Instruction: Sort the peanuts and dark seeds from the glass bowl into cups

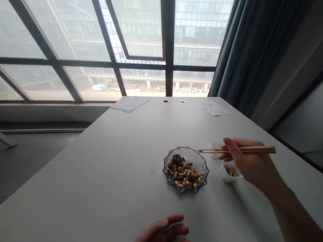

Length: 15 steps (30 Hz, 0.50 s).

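My right hand is closed around a pair of wooden chopsticks, whose tips point left near the right rim of a scalloped glass bowl. Inside the bowl lies a mix of pale peanuts and dark brown, seed-like pieces. Below the right hand stands a small white cup with pale pieces in it. Another white cup sits behind the chopsticks, partly hidden, so its contents cannot be made out. My left hand holds nothing, fingers apart, in front of the bowl at the bottom edge.
The white table stretches toward a large window. Sheets of paper lie at its far left, more paper at the far right. Two round holes show near the far edge. A dark blue curtain hangs at the right.
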Each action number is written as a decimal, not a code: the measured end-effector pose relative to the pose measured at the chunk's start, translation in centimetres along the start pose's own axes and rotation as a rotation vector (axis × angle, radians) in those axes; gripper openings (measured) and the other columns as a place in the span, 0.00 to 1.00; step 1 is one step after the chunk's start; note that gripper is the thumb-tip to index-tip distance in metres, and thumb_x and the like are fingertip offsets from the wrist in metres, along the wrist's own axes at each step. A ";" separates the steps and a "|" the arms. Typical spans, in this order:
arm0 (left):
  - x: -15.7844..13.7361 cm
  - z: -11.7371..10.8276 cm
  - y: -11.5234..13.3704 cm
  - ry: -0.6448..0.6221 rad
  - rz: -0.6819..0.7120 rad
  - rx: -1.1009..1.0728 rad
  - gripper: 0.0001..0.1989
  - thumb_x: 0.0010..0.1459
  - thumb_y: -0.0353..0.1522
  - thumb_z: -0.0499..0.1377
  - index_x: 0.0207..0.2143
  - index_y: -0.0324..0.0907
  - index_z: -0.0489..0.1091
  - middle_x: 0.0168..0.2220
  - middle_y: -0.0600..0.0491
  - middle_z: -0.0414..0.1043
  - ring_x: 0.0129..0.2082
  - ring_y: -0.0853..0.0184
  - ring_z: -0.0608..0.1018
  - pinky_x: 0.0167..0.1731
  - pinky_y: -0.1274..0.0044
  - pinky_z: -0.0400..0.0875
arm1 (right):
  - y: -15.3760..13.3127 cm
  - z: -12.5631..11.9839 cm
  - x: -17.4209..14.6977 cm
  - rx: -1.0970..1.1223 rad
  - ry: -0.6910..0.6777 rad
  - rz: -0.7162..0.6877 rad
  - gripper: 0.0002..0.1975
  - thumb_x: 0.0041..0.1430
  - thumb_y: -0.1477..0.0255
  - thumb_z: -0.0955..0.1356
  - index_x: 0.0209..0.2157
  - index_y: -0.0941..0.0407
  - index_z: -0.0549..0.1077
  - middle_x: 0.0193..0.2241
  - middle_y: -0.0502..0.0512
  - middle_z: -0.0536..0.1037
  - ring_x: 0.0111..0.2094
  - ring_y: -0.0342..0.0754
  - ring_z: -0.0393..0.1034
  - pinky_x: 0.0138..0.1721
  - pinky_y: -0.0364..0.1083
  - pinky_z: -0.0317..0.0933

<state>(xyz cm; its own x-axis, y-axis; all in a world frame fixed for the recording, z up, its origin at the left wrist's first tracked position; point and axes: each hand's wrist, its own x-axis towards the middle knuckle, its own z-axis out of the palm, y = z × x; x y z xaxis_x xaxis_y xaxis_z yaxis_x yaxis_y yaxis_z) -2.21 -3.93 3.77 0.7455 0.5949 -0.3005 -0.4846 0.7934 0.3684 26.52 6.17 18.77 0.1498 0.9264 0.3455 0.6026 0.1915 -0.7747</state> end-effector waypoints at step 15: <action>0.0 0.1 0.0 -0.002 0.018 0.006 0.17 0.56 0.36 0.62 0.48 0.43 0.77 0.46 0.52 0.82 0.47 0.61 0.80 0.55 0.70 0.60 | 1.1 -2.2 1.3 0.118 0.124 0.096 0.22 0.60 0.50 0.69 0.32 0.57 0.78 0.24 0.58 0.82 0.25 0.54 0.81 0.27 0.47 0.76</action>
<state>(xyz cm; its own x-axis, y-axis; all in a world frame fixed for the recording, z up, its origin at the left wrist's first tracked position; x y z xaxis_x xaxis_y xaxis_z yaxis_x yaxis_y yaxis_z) -2.14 -3.93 3.88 0.7378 0.6087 -0.2916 -0.4951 0.7817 0.3792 29.05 6.88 19.53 0.3015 0.8967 0.3242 0.4861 0.1479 -0.8613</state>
